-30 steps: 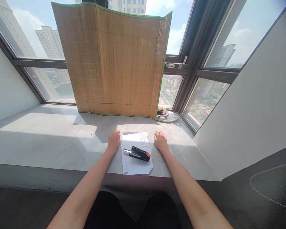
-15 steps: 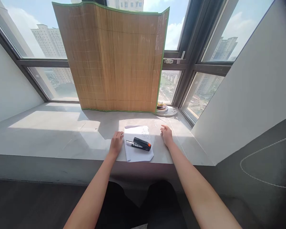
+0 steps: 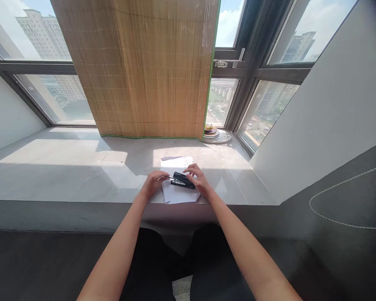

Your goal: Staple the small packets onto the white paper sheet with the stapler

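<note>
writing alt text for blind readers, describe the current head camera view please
A person's bare left hand and bare right hand are at opposite ends of a black, stapler-like tool on white paper, atop a pale grey windowsill. Behind is a brown, slatted mat with green edging, before dark-framed windows.

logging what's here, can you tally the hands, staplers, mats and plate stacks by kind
Hands: 2, the left hand and the right hand
Stapler: 1
Mat: 1
Plate stack: 1
Total: 5
</note>
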A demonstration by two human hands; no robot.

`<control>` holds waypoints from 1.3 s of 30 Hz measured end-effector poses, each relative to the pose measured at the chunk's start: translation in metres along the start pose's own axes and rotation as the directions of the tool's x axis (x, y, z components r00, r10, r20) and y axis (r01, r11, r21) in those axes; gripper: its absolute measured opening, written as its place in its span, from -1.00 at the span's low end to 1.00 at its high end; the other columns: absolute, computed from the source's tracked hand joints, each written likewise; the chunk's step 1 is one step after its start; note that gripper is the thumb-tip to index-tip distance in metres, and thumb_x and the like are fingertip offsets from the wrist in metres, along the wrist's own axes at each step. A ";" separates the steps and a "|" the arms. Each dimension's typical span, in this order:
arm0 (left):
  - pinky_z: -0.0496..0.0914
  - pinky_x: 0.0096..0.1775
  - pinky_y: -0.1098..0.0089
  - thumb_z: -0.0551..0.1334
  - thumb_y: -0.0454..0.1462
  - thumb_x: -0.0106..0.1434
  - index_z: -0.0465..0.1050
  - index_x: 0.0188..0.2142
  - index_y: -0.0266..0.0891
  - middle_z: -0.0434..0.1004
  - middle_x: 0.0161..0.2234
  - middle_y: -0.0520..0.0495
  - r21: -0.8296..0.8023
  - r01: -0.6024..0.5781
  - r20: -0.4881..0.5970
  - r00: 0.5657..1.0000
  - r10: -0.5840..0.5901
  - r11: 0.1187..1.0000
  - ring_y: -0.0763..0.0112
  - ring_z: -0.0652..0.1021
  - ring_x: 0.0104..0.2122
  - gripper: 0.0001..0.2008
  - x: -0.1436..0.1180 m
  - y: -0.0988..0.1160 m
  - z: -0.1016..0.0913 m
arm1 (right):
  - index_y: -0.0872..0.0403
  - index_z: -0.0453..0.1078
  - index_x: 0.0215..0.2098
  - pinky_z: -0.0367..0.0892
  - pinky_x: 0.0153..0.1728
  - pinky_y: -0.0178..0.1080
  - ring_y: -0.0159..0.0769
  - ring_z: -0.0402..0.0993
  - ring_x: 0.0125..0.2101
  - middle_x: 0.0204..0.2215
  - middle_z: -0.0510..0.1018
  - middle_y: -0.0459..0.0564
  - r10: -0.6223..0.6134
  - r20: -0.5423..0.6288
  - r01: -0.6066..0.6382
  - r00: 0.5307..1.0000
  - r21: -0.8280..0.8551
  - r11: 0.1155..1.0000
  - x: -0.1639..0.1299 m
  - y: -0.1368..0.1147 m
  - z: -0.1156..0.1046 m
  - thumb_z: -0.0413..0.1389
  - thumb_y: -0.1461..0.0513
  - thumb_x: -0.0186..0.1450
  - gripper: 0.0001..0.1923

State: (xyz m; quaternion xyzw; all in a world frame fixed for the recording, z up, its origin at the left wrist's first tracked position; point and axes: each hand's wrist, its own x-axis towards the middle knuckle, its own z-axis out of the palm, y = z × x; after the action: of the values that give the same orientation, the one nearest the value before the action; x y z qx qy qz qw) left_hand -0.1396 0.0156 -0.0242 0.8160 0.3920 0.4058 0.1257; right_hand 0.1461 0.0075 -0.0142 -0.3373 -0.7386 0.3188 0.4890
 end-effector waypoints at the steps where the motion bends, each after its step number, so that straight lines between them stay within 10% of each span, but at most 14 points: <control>1: 0.55 -0.01 0.17 0.27 -0.22 0.44 0.68 -0.14 -0.12 0.74 -0.14 -0.10 -0.003 -0.010 0.021 1.000 0.010 1.000 0.16 0.70 -0.15 -0.83 0.001 0.000 0.000 | -0.04 0.60 -0.06 0.36 -0.15 -0.15 -0.21 0.41 -0.13 -0.06 0.43 0.04 0.014 -0.011 -0.014 1.000 0.004 1.000 0.000 0.002 0.000 0.14 0.04 0.45 -0.73; 39: 0.40 0.04 0.18 0.22 -0.23 0.50 0.63 -0.21 -0.11 0.75 -0.15 -0.03 0.068 -0.039 0.063 0.997 0.034 0.997 0.22 0.70 -0.15 -0.81 0.003 0.007 0.001 | -0.02 0.60 -0.17 0.33 0.09 -0.04 -0.12 0.44 -0.05 -0.11 0.44 0.03 0.125 0.069 -0.129 0.990 0.067 0.989 0.001 0.008 0.001 0.06 -0.01 0.48 -0.66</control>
State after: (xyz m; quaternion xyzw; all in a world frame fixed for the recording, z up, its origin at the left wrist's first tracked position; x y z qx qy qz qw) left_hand -0.1345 0.0137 -0.0192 0.8390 0.3869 0.3689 0.1017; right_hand 0.1465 0.0128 -0.0203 -0.3557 -0.7192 0.3860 0.4552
